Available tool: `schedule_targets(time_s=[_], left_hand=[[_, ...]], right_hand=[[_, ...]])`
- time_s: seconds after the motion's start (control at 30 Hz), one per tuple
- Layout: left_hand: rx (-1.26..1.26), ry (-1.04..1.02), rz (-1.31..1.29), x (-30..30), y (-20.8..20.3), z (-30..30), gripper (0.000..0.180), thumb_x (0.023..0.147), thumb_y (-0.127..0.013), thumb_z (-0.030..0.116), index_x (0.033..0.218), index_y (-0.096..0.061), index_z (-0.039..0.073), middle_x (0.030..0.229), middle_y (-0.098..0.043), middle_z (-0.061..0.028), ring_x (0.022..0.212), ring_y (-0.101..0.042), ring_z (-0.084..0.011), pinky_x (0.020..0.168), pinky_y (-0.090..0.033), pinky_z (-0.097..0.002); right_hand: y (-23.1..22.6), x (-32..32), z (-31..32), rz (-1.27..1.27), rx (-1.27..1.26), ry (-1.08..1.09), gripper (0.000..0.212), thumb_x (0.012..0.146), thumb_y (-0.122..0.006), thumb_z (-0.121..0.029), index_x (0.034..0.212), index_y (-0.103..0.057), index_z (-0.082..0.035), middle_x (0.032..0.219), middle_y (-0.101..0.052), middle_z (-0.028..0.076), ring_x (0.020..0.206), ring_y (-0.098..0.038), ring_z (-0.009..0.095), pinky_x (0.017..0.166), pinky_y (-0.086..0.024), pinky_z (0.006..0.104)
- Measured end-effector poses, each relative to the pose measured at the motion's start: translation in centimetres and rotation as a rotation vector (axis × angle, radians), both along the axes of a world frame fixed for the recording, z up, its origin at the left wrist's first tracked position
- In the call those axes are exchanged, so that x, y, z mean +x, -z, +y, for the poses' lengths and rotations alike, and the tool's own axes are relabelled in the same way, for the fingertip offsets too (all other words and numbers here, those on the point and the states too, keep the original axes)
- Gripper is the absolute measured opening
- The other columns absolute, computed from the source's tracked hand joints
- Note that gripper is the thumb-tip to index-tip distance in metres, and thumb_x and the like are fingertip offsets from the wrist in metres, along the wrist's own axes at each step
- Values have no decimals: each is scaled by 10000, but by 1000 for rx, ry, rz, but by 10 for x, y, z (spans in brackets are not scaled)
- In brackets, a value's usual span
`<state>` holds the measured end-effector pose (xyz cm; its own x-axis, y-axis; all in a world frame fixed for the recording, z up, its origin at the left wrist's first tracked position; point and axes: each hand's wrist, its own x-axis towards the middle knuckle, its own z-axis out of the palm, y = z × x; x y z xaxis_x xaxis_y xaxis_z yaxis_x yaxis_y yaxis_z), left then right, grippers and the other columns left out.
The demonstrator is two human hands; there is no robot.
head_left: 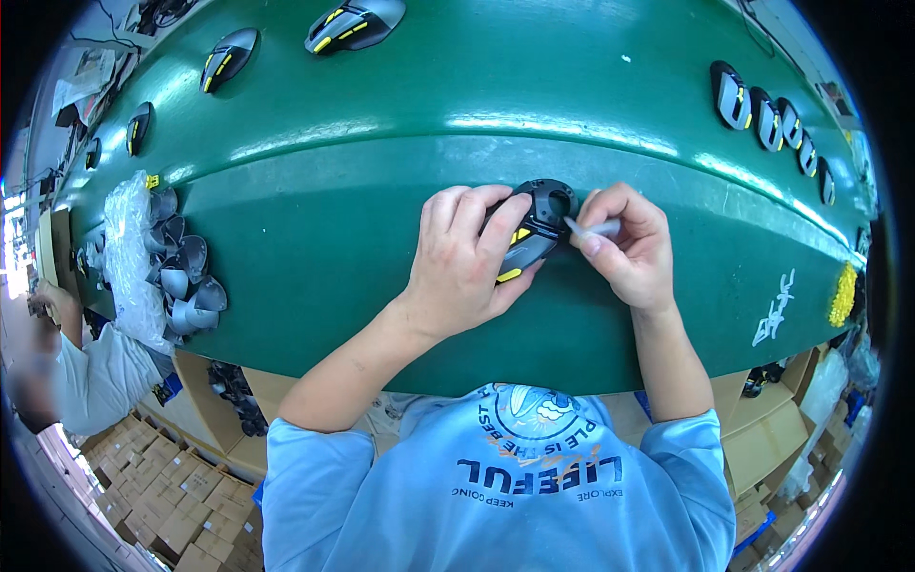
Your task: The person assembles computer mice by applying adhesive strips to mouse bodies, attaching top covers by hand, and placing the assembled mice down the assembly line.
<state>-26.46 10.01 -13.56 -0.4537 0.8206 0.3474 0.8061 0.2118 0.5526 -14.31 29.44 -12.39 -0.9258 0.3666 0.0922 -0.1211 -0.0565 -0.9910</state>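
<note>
My left hand is closed around a black computer mouse with yellow side buttons, holding it at the middle of the green bench. A round opening shows at the mouse's far end, beyond my fingers. Close by that end, my right hand pinches a small pale pointed piece between thumb and fingers. Its tip is right beside the mouse's edge; whether it touches cannot be made out. My left palm and fingers hide part of the mouse.
Several more mice stand along the bench's far left, and a row of mice at the far right. Left lie grey curved shells beside clear plastic wrap. Small yellow parts and white pieces lie right. A person works at left.
</note>
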Motion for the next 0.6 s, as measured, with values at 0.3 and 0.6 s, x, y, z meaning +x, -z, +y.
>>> schedule_targets(time_s=[0.3,0.6], left_hand=[[83,46,17,-4,13,-4,882,752,-927,239,1517,-523,64,1383,-631,-151,1208,-578,-356,1033,-428,-508],[19,30,127,-2,6,1,709,748,-932,284,1392,-686,115,1349,-648,-112,1116,-587,-329,987,-461,-476]], right_hand=[[-4,-12,-5,4,620,116,107,847,-868,-84,911,-785,-60,891,-789,72,799,-699,239,748,-518,362],[-19,-2,-8,-53,1013,129,157,830,-879,-128,963,-803,-95,932,-700,55,821,-640,240,686,-545,372]])
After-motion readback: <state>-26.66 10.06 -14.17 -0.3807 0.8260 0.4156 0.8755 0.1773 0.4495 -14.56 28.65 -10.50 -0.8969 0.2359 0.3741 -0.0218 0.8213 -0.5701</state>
